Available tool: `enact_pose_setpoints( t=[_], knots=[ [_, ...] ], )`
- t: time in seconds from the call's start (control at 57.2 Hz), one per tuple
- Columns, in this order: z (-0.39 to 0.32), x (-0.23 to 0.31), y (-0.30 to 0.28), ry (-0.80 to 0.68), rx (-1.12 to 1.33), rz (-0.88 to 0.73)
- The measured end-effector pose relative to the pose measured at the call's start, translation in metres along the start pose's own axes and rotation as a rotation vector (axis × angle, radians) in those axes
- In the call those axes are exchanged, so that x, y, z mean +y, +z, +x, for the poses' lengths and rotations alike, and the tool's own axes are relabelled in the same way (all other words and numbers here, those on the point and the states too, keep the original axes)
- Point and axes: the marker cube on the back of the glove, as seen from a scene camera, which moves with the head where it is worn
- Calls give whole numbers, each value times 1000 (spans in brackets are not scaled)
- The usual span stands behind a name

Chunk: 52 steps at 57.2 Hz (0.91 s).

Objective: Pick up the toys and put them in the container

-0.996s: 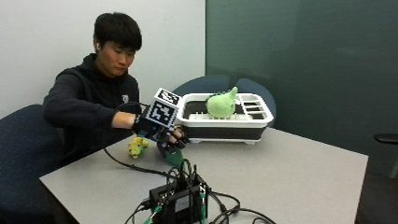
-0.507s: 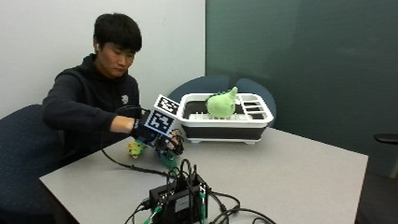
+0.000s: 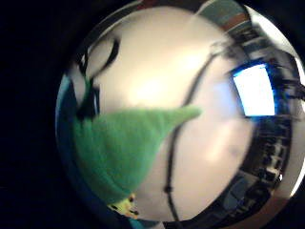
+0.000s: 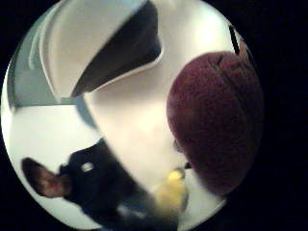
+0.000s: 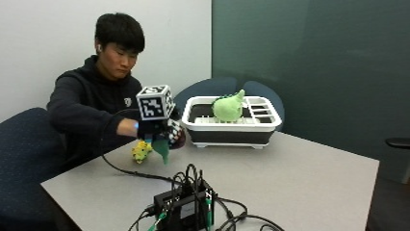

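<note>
My gloved right hand (image 5: pixel 159 129) grips a plush toy just above the table, left of the container. The toy has a maroon body (image 5: pixel 177 137) and a green pointed part (image 5: pixel 160 151) that hangs down from the hand. The maroon body (image 4: pixel 216 120) fills much of the thumb side palm view, and the green point (image 3: pixel 128 143) lies close in the little finger side view. A small yellow toy (image 5: pixel 141 152) lies on the table beside the hand. The white and black container (image 5: pixel 266 126) holds a light green toy (image 5: pixel 226 108).
A black box with cables (image 5: pixel 185 207) sits at the table's near edge, and one cable (image 5: pixel 121 169) runs from it toward the hand. Blue chairs (image 5: pixel 22 159) stand around the grey table (image 5: pixel 301 178).
The hand dipped to the table beside the yellow toy, then rose a little with the maroon and green toy in its grip. The yellow toy has not moved.
</note>
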Motion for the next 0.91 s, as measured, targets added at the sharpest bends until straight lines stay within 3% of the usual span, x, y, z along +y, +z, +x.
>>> enact_pose_setpoints(
  t=[0.175, 0.367, 0.472, 0.594, 0.681, 0.908],
  knots=[
    [-21, -15, -111, 47, -89, 251],
    [-108, -73, -204, -70, -303, 465],
    [-136, -118, -188, -28, -299, 378],
    [-150, -139, -149, 32, -156, 48],
    [-140, -121, -135, -73, -8, -111],
    [-37, -9, -158, -93, -31, -178]
  ],
)
